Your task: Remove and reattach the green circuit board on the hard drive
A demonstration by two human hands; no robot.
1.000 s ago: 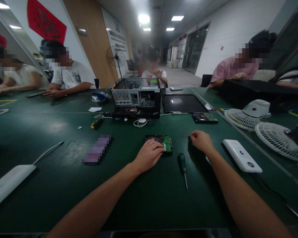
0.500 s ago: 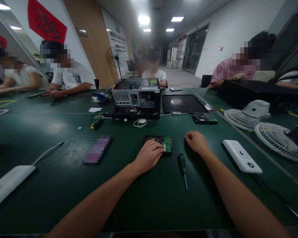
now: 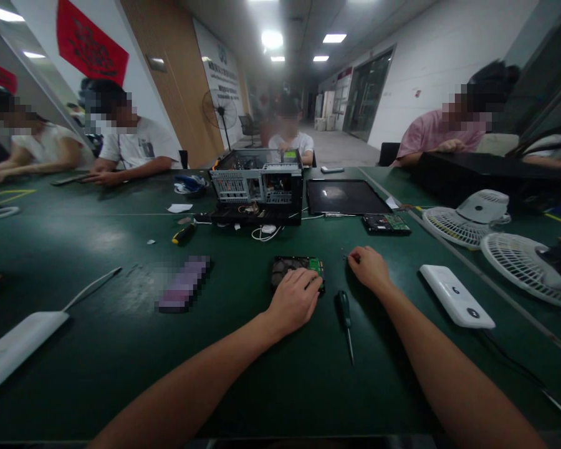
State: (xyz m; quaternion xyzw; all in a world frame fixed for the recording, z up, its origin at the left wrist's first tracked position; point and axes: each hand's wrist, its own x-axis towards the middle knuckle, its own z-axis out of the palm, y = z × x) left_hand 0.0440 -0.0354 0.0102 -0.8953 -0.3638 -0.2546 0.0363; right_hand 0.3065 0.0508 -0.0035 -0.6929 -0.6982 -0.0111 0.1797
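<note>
A hard drive with a green circuit board lies flat on the dark green table. My left hand is laid over its front right part, fingers stretched across the board and covering much of it. To the right, my right hand rests on the table with thumb and forefinger pinched together. Whatever the pinch holds is too small to make out. Tiny bits, perhaps screws, lie just left of those fingertips. Between my forearms is a screwdriver with a dark green handle, its shaft towards me.
Beyond stand an open computer case, a flat black panel and a second hard drive. White fan parts and a white power bank are right; a yellow-black tool and a blurred-out phone left. Several people sit around.
My left hand has slid right across the hard drive, uncovering its left part and hiding more of the green board. The right hand stays pinched in nearly the same place.
</note>
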